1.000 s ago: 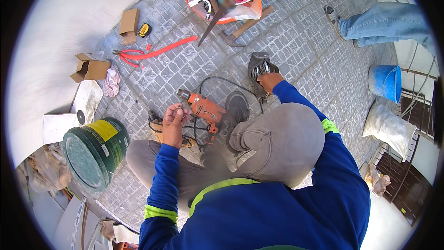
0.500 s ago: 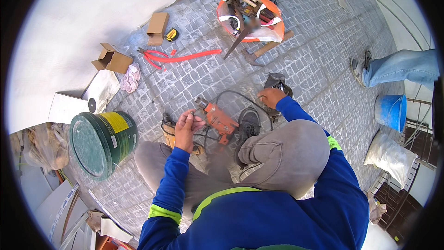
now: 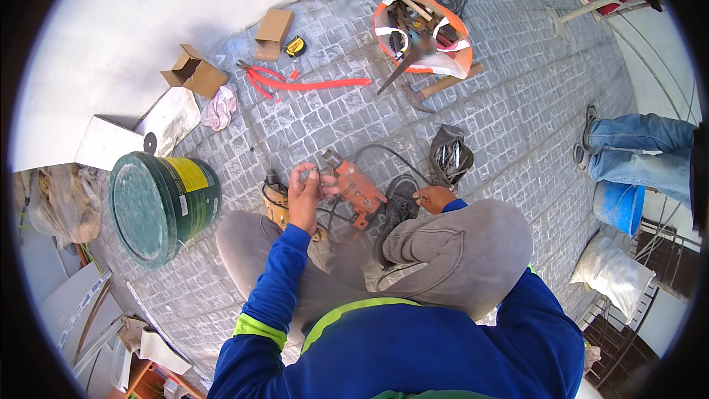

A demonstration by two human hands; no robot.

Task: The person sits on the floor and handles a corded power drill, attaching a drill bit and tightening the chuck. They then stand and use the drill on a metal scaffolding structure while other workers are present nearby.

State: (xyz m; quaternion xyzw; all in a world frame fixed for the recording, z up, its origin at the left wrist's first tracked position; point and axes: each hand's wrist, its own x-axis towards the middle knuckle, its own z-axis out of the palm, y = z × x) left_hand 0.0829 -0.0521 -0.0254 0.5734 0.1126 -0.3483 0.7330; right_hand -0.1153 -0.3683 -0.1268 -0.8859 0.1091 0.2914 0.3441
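My left hand [image 3: 303,191] is raised beside an orange-red corded drill [image 3: 359,189], its fingers curled together near the drill's chuck; whatever they pinch is too small to make out. By my black shoe [image 3: 399,201], my right hand [image 3: 436,199] has its fingers closed, and I cannot see what is in them. A black pouch [image 3: 451,157] holding thin metal pieces, like drill bits, lies open just beyond that hand. Below my left hand is a yellow power tool [image 3: 276,205], partly covered by the hand and my leg.
A green lidded bucket [image 3: 159,207] stands at left. Ahead lie red-handled pliers [image 3: 258,77], a red strip [image 3: 325,84], a tape measure [image 3: 295,46], cardboard boxes [image 3: 273,29], a tool bag [image 3: 461,64] and a hammer [image 3: 443,87]. Another person's legs [image 3: 642,151] and a blue bucket [image 3: 619,205] are at right.
My right hand has drawn back from the black pouch toward my shoe. My left hand stays by the drill. The other person's legs have shifted, with both now showing.
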